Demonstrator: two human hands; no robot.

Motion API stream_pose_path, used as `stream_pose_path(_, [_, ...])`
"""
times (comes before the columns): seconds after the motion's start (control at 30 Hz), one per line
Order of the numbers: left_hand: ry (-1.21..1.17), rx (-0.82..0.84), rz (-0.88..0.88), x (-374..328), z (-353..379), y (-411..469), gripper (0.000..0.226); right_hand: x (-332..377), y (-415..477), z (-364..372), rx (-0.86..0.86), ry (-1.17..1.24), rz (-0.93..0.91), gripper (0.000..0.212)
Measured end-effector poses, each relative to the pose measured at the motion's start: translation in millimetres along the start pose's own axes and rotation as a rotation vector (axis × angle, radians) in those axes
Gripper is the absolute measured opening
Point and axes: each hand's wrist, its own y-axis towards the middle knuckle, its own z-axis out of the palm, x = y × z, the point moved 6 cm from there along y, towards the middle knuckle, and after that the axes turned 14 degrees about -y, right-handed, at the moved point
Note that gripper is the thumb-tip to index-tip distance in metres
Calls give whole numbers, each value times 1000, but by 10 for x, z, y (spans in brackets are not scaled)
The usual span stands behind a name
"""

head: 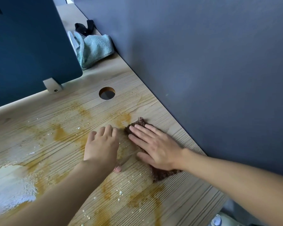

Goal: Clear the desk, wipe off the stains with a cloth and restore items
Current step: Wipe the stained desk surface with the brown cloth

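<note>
While the right hand [155,147] lies flat on the brown cloth [162,175], fingers straight and slightly spread, palm pressing it onto the desk [153,105], the left hand [103,144] rests just beside those fingers. Its own fingers are loosely bent, with their tips on the wood, and they grip nothing that shows. The cloth sticks out beyond the right fingertips and behind the heel of the palm.

The step in hand looks like wiping. To do it well, the palm should bear down evenly so the whole cloth drags rather than bunching. Strokes should run along the grooved grain, since the orange-brown stains [60,132] have likely settled into the ridges. Most of the staining lies to the left of the left fingers and nearer the person than both hands, so the wiping seems far from done. The scattered crumbs [120,192] are better gathered into one heap than pushed toward the cable hole [106,93] beyond the fingertips. The pale wet patch [12,185], far to the left, may need a drier pass.

Whether the left fingertips touch the cloth's edge cannot be told, and most of the left thumb is hidden under the hand. Far beyond the fingertips, a teal towel [95,49] is partly hidden by a dark blue panel [28,46]. A pale thing [216,220] at the lower right is cut off and cannot be identified.
</note>
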Motion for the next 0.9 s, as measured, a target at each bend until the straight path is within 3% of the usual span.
stream_pose_path(0.1, [4,4,7,9,14,13,106,-217,154,62,37,-4,7,61])
stream_pose_path(0.23, [-27,-25,19,26,9,-6,98,-847,620,146,63,60,412,73])
stream_pose_path(0.3, [-33,-28,20,25,-1,-16,94,-896,693,161,76,54,528,76])
stream_pose_path(0.37, [-29,-24,17,14,-9,-12,99,-657,549,104,39,2,431,71])
stream_pose_path(0.47, [-21,10,6,14,-11,-4,110,-114,146,9,21,-38,83,63])
stream_pose_path(0.53, [-22,3,16,7,-22,10,111,-92,81,9,24,-10,-8,62])
stream_pose_path(0.6, [-9,12,35,5,-24,20,111,-279,236,35,44,-10,41,63])
stream_pose_path(0.7, [-31,46,63,-1,-63,42,111,-765,647,114,81,14,279,68])
stream_pose_path(0.8, [-140,20,52,120,-205,194,93,-1019,883,156,72,45,485,77])
stream_pose_path(0.9, [-141,-4,1,343,-380,407,95,-645,675,101,31,-14,332,70])
